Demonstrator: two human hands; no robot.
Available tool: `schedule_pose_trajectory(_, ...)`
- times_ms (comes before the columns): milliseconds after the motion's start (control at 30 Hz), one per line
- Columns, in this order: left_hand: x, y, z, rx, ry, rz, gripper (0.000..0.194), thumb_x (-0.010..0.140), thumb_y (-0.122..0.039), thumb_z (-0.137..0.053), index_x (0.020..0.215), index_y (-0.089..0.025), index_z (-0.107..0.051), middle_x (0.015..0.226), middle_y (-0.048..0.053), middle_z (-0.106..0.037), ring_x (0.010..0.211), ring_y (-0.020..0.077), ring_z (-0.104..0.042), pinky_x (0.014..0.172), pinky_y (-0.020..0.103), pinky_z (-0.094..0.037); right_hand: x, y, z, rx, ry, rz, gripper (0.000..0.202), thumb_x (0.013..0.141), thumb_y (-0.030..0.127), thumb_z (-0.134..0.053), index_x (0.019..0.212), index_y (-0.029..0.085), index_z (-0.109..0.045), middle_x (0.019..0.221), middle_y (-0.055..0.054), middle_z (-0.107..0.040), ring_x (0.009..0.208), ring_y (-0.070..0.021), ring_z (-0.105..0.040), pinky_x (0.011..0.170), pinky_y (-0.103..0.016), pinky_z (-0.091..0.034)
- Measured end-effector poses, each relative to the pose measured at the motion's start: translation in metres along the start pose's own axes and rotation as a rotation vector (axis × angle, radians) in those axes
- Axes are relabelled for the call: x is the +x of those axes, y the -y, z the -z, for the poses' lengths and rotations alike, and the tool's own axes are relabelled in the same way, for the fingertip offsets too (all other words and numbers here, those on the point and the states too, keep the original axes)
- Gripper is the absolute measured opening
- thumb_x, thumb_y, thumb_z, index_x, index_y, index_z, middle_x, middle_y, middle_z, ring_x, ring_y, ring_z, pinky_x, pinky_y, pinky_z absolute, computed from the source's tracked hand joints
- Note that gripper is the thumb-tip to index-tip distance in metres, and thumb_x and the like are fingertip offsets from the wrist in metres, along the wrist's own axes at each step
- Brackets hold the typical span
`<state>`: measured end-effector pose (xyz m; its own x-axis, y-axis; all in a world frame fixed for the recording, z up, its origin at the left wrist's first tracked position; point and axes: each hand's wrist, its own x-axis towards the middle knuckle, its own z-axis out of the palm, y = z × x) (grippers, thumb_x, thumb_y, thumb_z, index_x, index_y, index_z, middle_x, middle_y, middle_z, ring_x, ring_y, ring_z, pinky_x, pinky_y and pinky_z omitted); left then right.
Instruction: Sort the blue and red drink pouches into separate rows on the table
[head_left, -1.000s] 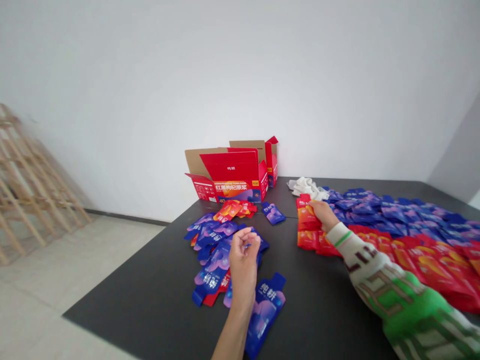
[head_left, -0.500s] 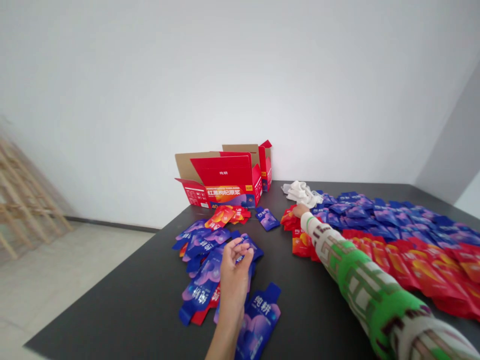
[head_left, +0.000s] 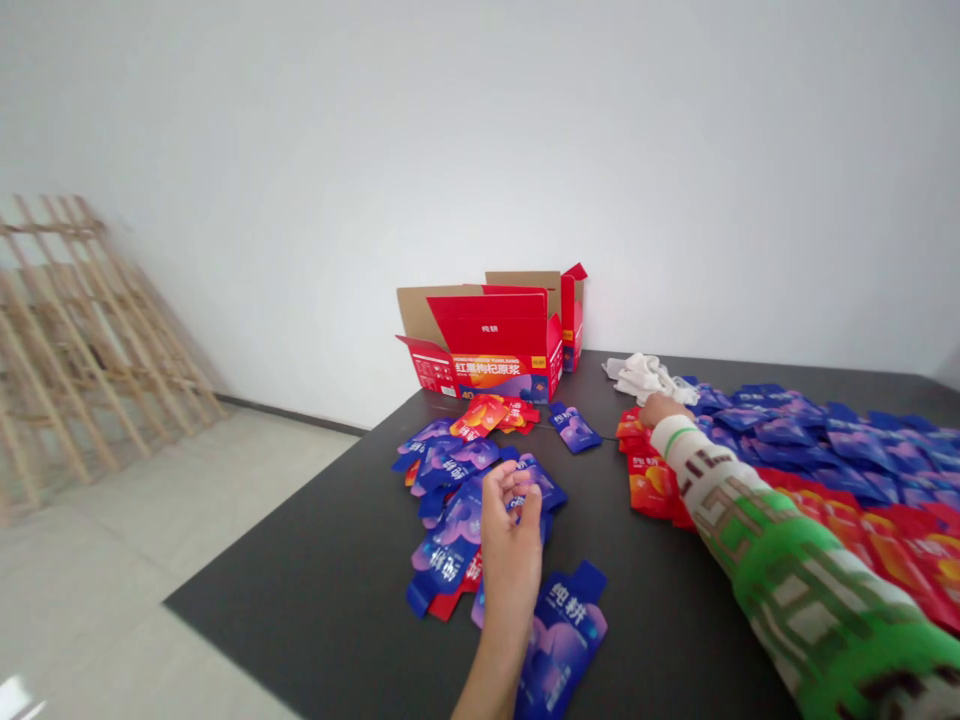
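My left hand (head_left: 512, 525) hovers over a loose pile of blue pouches (head_left: 451, 520). Its fingers are loosely curled, the thumb stands apart, and nothing shows between them. Under its wrist lies another blue pouch (head_left: 561, 640). My right hand (head_left: 661, 409), at the end of a green and white patterned sleeve (head_left: 780, 530), reaches to the far end of the row of red pouches (head_left: 651, 482). It touches them there, palm down. The back of the hand hides its fingers, so I cannot tell whether it grips a pouch. A crumpled white cloth (head_left: 646, 377) lies just behind it.
Two open red cartons (head_left: 487, 350) stand at the back against the wall. Several red-orange pouches (head_left: 480, 415) and a single blue pouch (head_left: 575, 428) lie before them. Many blue pouches (head_left: 795, 430) cover the right side. A wooden rack (head_left: 90, 350) leans at the far left.
My view has turned left, so everything sits further right. The left hand's thumb and fingers have parted slightly. The right hand stays at the same red pouches.
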<state>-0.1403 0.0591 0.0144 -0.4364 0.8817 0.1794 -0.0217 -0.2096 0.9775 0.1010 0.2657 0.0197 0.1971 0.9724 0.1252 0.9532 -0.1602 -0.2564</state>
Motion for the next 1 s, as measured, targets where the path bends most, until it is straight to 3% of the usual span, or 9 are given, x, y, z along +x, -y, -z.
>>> schedule_pose_trajectory(100,0.001,-0.002,0.004,-0.053,-0.093,-0.003,0.031,0.081,-0.032,-0.059,0.109,-0.021,-0.055,0.108,0.007,-0.061,0.097,0.0174,-0.058,0.088,0.031,-0.046,0.005,0.03,0.005,0.055,0.093,0.069,0.028,0.099,0.031,-0.059,0.12,0.013,-0.059,0.123,-0.011,-0.055,0.111,-0.0237,-0.055,0.097,-0.044,-0.047)
schedule_pose_trajectory(267,0.006,-0.002,0.008,-0.111,-0.209,-0.009,0.026,0.08,-0.026,-0.059,0.106,-0.022,-0.056,0.108,0.006,-0.061,0.101,0.017,-0.058,0.093,0.031,-0.045,0.006,0.124,-0.02,0.2,0.397,0.352,0.023,0.098,0.032,-0.06,0.108,0.012,-0.063,0.106,-0.007,-0.062,0.092,-0.018,-0.062,0.083,-0.035,-0.054)
schedule_pose_trajectory(367,0.009,0.0,0.009,-0.126,-0.236,0.0,0.026,0.079,-0.025,-0.058,0.104,-0.021,-0.056,0.106,0.006,-0.062,0.101,0.018,-0.059,0.094,0.033,-0.045,0.0,0.168,-0.048,0.248,0.403,0.413,0.029,0.094,0.031,-0.066,0.115,0.012,-0.061,0.118,-0.009,-0.059,0.106,-0.0224,-0.058,0.093,-0.04,-0.05)
schedule_pose_trajectory(433,0.009,0.001,0.009,-0.124,-0.239,0.005,0.025,0.079,-0.026,-0.058,0.104,-0.02,-0.056,0.106,0.007,-0.061,0.101,0.0187,-0.059,0.093,0.033,-0.046,-0.002,0.183,-0.063,0.283,0.373,0.431,0.039,0.091,0.031,-0.07,0.124,0.012,-0.058,0.128,-0.011,-0.053,0.117,-0.0262,-0.052,0.1,-0.046,-0.044)
schedule_pose_trajectory(567,0.006,0.003,0.007,-0.11,-0.205,0.013,0.027,0.081,-0.028,-0.057,0.107,-0.02,-0.056,0.11,0.009,-0.061,0.103,0.0192,-0.058,0.092,0.032,-0.047,0.005,0.186,-0.077,0.37,0.399,0.428,0.044,0.091,0.031,-0.07,0.127,0.012,-0.055,0.129,-0.012,-0.052,0.118,-0.0264,-0.051,0.101,-0.046,-0.043)
schedule_pose_trajectory(733,0.002,0.001,0.006,-0.107,-0.179,0.035,0.03,0.081,-0.028,-0.057,0.11,-0.02,-0.054,0.112,0.009,-0.06,0.104,0.0192,-0.057,0.094,0.033,-0.046,0.015,0.178,-0.078,0.451,0.599,0.295,0.026,0.097,0.03,-0.062,0.115,0.012,-0.059,0.111,-0.008,-0.059,0.095,-0.0189,-0.061,0.083,-0.036,-0.055)
schedule_pose_trajectory(867,0.003,-0.001,0.005,-0.107,-0.168,0.04,0.029,0.081,-0.026,-0.057,0.109,-0.02,-0.054,0.109,0.008,-0.06,0.102,0.0188,-0.058,0.092,0.032,-0.046,0.016,0.174,-0.072,0.493,0.729,0.172,0.024,0.098,0.029,-0.06,0.115,0.011,-0.059,0.107,-0.007,-0.06,0.088,-0.0163,-0.062,0.076,-0.031,-0.056)
schedule_pose_trajectory(1000,0.004,0.001,0.004,-0.085,-0.125,0.037,0.029,0.081,-0.026,-0.055,0.11,-0.02,-0.054,0.108,0.009,-0.06,0.099,0.0191,-0.058,0.091,0.033,-0.046,0.012,0.161,-0.055,0.533,0.77,0.122,0.022,0.099,0.031,-0.059,0.11,0.011,-0.06,0.099,-0.005,-0.061,0.08,-0.0136,-0.062,0.069,-0.027,-0.056)
